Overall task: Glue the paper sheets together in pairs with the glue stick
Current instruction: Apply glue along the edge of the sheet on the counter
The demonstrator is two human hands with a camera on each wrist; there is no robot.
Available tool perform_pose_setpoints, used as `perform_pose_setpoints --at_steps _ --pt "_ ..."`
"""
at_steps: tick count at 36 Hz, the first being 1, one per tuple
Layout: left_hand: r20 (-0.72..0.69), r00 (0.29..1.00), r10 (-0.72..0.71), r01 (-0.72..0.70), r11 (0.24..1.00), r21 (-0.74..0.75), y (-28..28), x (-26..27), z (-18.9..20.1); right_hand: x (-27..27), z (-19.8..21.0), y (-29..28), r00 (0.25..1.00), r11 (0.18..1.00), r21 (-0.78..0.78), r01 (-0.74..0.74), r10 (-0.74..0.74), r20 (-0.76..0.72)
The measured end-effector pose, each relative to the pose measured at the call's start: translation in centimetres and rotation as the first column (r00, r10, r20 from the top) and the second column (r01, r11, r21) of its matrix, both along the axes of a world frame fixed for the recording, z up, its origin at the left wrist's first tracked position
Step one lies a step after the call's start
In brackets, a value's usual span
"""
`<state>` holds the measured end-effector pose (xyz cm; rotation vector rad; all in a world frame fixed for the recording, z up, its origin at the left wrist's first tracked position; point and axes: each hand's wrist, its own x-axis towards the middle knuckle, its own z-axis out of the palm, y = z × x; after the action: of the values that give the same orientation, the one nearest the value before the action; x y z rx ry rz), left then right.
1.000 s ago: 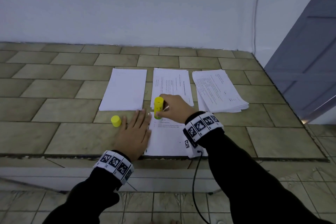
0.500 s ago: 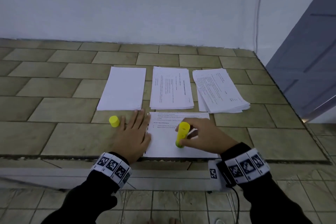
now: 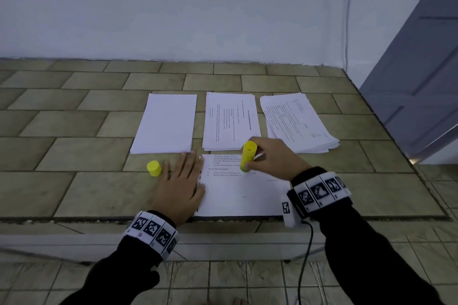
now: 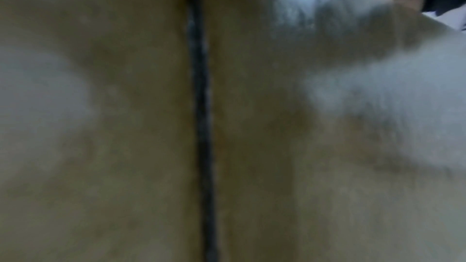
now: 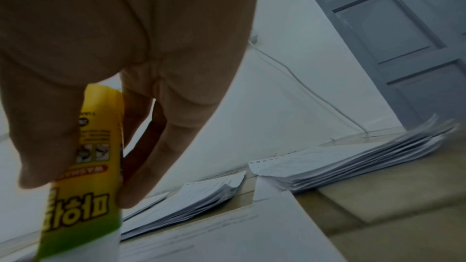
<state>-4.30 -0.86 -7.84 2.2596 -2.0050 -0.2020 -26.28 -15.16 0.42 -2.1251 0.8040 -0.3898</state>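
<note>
Fingers (image 3: 184,164) of the left hand (image 3: 179,188) lie straight and flat, close together, on the tiled desk (image 3: 74,190), with the thumb side pressing the left edge of the nearest paper sheet (image 3: 244,195). Right-hand fingers (image 5: 161,146) curl round the yellow glue stick (image 3: 248,156), pinching it against the thumb; the right hand (image 3: 275,158) holds it nearly upright, tip down on the printed top part of that sheet, about 12 o'clock from the sheet's middle. At 9 o'clock from the left hand, just beside its fingers, stands the yellow cap (image 3: 154,168). Farther off, three paper piles lie side by side: a blank pile (image 3: 166,122) at 11 o'clock, a printed pile (image 3: 230,119) at 12 o'clock, and a thicker, fanned printed pile (image 3: 297,121) at 1 o'clock. Beyond them rises a pale wall (image 3: 198,7), with a grey door (image 3: 421,77) at 2 o'clock.
</note>
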Motion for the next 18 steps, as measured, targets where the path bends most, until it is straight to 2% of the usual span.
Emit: perform_pose_setpoints --at_steps 9,15,18 --pt "0.014 1.000 0.007 -0.007 1.000 0.000 -0.1 0.1 -0.3 1.0 0.1 -1.4 0.997 0.996 -0.053 0.075 -0.075 -0.014" --pt "0.019 1.000 0.010 -0.010 1.000 0.011 -0.1 0.1 -0.3 -2.2 0.3 -0.1 0.998 0.999 -0.011 0.042 -0.041 0.050" --pt "-0.012 1.000 0.005 -0.005 1.000 -0.019 0.0 0.1 -0.4 -4.4 0.5 0.7 0.999 0.999 0.024 0.036 -0.037 0.031"
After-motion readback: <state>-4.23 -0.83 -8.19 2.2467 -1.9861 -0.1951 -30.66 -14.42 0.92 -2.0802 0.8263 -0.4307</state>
